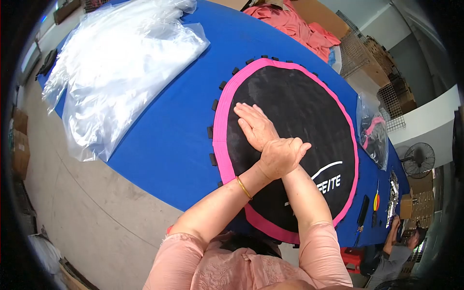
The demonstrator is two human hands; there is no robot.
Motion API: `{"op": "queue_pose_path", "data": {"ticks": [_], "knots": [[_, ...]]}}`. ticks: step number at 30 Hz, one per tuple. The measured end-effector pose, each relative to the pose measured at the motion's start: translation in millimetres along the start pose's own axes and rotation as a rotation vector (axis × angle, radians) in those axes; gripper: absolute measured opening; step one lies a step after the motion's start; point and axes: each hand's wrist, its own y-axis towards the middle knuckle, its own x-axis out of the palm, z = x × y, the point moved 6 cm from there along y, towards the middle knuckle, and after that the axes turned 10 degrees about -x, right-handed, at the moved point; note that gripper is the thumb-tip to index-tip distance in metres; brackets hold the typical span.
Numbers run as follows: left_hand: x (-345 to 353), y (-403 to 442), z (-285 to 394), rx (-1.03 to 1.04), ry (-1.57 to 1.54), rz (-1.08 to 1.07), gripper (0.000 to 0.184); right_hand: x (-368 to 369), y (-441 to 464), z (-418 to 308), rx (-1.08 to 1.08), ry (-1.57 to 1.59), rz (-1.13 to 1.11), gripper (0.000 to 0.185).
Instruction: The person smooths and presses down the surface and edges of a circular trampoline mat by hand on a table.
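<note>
A round black fabric mat with a pink border and small black tabs along its edge lies flat. White lettering and a curved white line show on its lower right part. My right hand rests palm down on the black fabric, fingers stretched toward the pink rim at the left. Across it, my left hand is closed round my right wrist, its thumb pointing right. A gold bangle circles my left forearm.
Clear plastic bags cover the left of the blue table. At the right are a bagged pink and black item, a black tool and yellow-red-handled scissors. Another person works beyond the table's right end.
</note>
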Motion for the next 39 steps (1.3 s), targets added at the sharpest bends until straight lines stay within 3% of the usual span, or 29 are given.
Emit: {"op": "queue_pose_path", "data": {"ticks": [4, 5, 8, 9, 12, 14, 18, 24, 32, 35, 39], "knots": [[-20, 11, 13, 0.083, 0.155, 0.102, 0.038, -17, -25, 34, 0.132, -0.207, 0.146, 0.036], [-13, 8, 6, 0.043, 0.131, 0.008, 0.029, -24, -34, 43, 0.155, -0.246, 0.177, 0.034], [-10, 6, -4, -0.068, -0.044, 0.048, 0.024, -48, -72, 65, 0.224, -0.332, 0.252, 0.034], [-2, 3, -10, -0.137, -0.053, -0.107, 0.039, -56, -89, 80, 0.294, -0.319, 0.229, 0.035], [-1, 3, -13, -0.002, 0.105, -0.034, 0.044, -87, -133, 99, 0.549, -0.384, 0.164, 0.041], [14, -2, -26, -0.170, 0.196, -0.194, 0.050, -102, -165, 103, 0.629, -0.429, 0.174, 0.042], [34, -15, -48, -0.311, 0.389, -0.357, 0.054, -113, -193, 65, 0.539, -0.431, 0.202, 0.036], [46, -29, -50, -0.253, 0.373, -0.414, 0.059, -91, -178, -19, 0.402, -0.345, 0.103, 0.035], [43, -34, -45, -0.183, 0.568, -0.558, 0.061, -107, -194, 58, 0.606, -0.453, 0.199, 0.042], [41, -33, -43, -0.179, 0.596, -0.606, 0.062, -104, -188, 55, 0.614, -0.470, 0.183, 0.041], [43, -33, -44, -0.196, 0.621, -0.670, 0.063, -86, -175, 7, 0.456, -0.329, 0.153, 0.036]]}}
